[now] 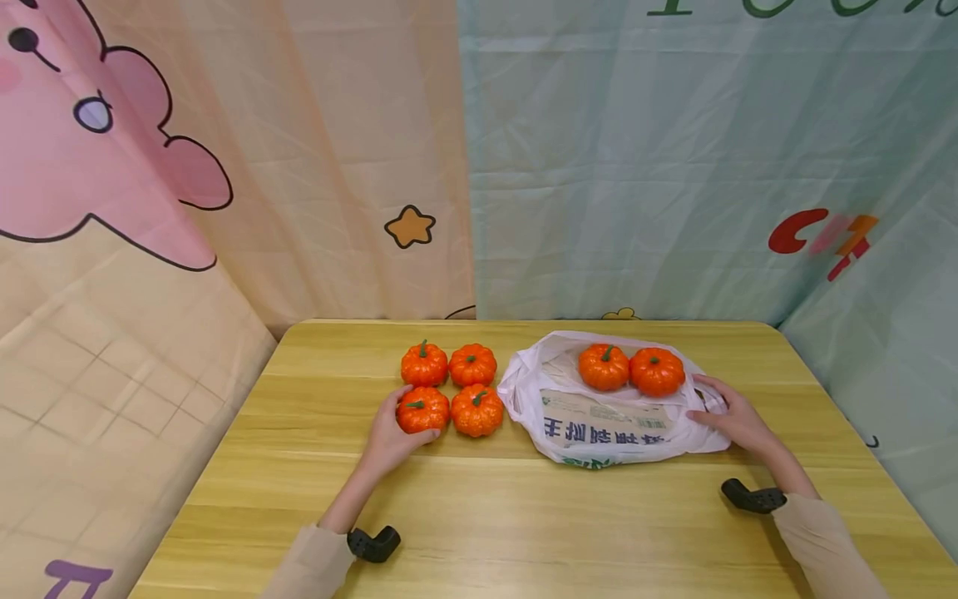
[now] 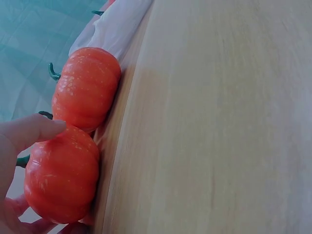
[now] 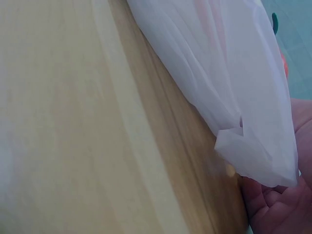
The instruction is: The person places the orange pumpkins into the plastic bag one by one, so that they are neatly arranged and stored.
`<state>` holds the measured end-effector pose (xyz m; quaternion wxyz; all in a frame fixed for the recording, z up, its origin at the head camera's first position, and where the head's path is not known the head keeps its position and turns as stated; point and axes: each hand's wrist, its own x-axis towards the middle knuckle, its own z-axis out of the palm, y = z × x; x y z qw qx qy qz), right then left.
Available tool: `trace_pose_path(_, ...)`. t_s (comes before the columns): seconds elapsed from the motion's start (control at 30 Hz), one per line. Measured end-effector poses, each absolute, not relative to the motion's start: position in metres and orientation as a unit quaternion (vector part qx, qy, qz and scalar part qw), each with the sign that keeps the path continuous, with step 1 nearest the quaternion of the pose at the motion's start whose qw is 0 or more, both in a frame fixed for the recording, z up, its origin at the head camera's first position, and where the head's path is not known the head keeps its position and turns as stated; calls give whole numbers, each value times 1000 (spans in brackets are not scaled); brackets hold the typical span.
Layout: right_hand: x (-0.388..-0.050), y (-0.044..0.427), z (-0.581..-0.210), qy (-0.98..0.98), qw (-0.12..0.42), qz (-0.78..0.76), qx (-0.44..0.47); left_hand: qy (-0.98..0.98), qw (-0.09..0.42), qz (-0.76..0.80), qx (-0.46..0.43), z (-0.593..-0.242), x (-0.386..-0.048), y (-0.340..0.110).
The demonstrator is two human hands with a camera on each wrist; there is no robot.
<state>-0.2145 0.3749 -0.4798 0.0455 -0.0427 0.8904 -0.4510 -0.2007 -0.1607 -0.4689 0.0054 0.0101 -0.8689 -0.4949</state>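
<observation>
My left hand (image 1: 394,430) curls its thumb and fingers round a small orange pumpkin (image 1: 422,410) with a green stem. That pumpkin (image 2: 63,178) is the front left one of a tight group standing on the table, and the left wrist view shows the thumb on its upper side. Right of the group lies a white plastic bag (image 1: 527,408), its mouth spread open. Two pumpkins, a left one (image 1: 603,367) and a right one (image 1: 657,371), sit side by side in it. My right hand (image 1: 741,420) grips the bag's right edge; the bag (image 3: 234,87) partly hides its fingers.
Beside the held pumpkin stands another pumpkin (image 1: 476,410), near the bag. Two more, a left one (image 1: 424,364) and a right one (image 1: 472,365), stand behind them. The wooden table (image 1: 524,532) ends at a printed curtain (image 1: 359,166). Dark printed characters show on the bag.
</observation>
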Motion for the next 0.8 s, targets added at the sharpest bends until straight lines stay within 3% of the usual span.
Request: trace_pose_path(0.8, -215, 376, -481, 894, 42, -444, -45, -851, 40, -524, 24, -440, -187, -147)
